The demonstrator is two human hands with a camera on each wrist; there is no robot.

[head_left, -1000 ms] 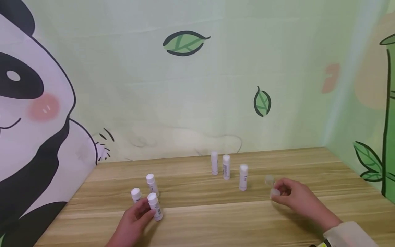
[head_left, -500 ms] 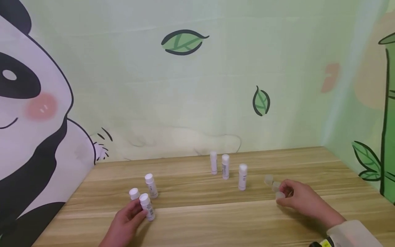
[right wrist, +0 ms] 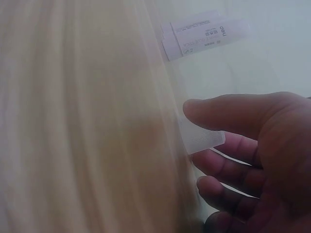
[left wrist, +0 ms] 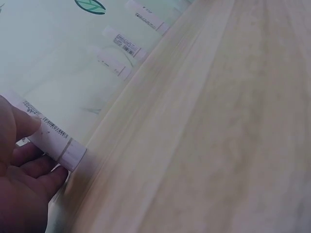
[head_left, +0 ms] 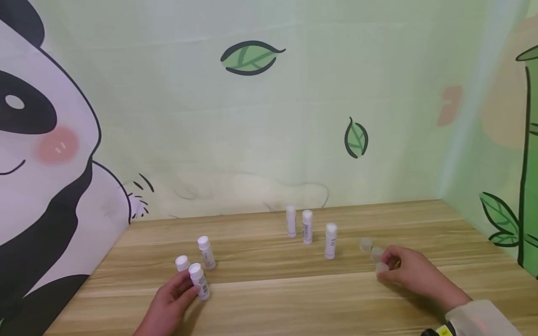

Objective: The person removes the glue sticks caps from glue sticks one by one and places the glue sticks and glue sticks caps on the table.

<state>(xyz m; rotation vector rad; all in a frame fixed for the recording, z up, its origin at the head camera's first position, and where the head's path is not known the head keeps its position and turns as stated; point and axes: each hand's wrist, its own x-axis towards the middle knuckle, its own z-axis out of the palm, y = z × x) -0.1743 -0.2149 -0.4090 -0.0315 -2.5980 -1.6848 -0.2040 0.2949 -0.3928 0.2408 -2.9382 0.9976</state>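
My left hand point(head_left: 170, 301) grips a white glue stick point(head_left: 199, 282) that stands upright on the wooden table, thumb on its near side and fingers behind. In the left wrist view this glue stick point(left wrist: 51, 133) has its base right at the tabletop. Two more white glue sticks stand just beyond it, one point(head_left: 206, 252) behind and one point(head_left: 182, 263) partly hidden by my fingers. On the right, my right hand point(head_left: 409, 268) holds a small translucent cap point(head_left: 381, 268) between thumb and fingers, low at the tabletop. Ridges show on this cap point(right wrist: 206, 140) in the right wrist view.
Two other translucent caps, one point(head_left: 376, 254) close to my right fingers and one point(head_left: 366, 244) farther back, lie on the table point(head_left: 290, 303). Three glue sticks point(head_left: 330, 241) stand upright at the back middle. A printed cloth point(head_left: 294, 116) hangs behind the table.
My left hand has shifted the glue stick slightly left, toward the other two. My right hand has moved a little right and nearer with its cap, and another cap now shows beside it.
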